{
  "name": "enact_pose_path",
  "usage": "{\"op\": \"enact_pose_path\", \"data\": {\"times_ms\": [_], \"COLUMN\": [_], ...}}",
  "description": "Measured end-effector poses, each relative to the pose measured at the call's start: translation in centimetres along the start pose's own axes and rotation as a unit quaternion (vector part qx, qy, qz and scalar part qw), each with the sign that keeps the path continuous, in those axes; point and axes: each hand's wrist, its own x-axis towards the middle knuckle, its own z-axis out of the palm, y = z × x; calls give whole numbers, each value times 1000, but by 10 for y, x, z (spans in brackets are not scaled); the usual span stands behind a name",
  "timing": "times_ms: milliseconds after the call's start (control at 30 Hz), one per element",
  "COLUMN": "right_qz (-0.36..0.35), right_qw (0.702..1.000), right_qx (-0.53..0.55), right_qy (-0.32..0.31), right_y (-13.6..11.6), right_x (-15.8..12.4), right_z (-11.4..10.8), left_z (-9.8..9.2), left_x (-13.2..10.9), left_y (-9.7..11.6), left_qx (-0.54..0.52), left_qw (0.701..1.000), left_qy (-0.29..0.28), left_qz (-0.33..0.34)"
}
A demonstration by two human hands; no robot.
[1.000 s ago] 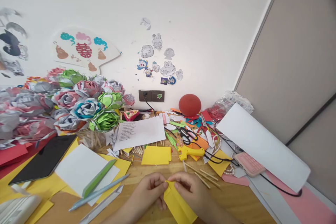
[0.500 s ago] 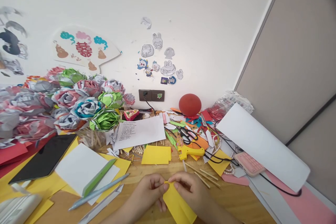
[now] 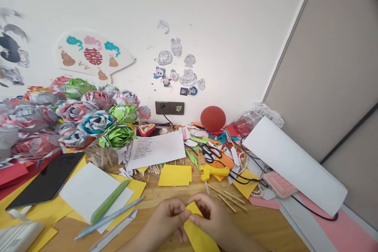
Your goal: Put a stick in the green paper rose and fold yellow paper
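Take the yellow folded paper [image 3: 202,239] as the dial's centre: it is held low over the wooden worktop [image 3: 262,220], tilted, its far end pointing towards eleven o'clock and its near end running out of view towards five. The left hand [image 3: 172,215] sits at nine o'clock and the right hand [image 3: 209,213] at two; each grip is closed on the paper, thumbs near one another at the upper end, with the underside fingers partly hidden.

The step in hand looks like folding or creasing that upper end. The next move probably calls for one hand to steady the body of the paper while the other presses the crease evenly, keeping the edges lined up.

Between eleven and twelve lie yellow paper sheets [image 3: 175,175], apart from the hands. The yellow hot-glue gun [image 3: 214,171] is at one, black-handled scissors [image 3: 210,152] beyond it, and thin wooden sticks [image 3: 232,200] at two. A light-blue pen [image 3: 110,218] rests at nine, with folded paper roses [image 3: 97,121] further out at ten
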Motion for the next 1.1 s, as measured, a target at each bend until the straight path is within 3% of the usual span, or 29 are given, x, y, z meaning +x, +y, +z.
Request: {"op": "enact_pose_path", "data": {"times_ms": [267,667,1100], "right_qz": [5,13,14], "right_qw": [1000,999,999], "right_qx": [-24,51,50], "right_qy": [-18,-7,-16], "right_y": [-3,4,-1], "right_x": [-3,-1,-2], "right_z": [0,-1,-2], "left_z": [-2,-2,-1], "left_x": [-4,-2,1], "left_y": [4,0,-5], "left_qx": [-12,-37,-41], "left_qw": [999,999,999], "left_qy": [-35,-28,-19], "left_qz": [-5,-6,13]}}
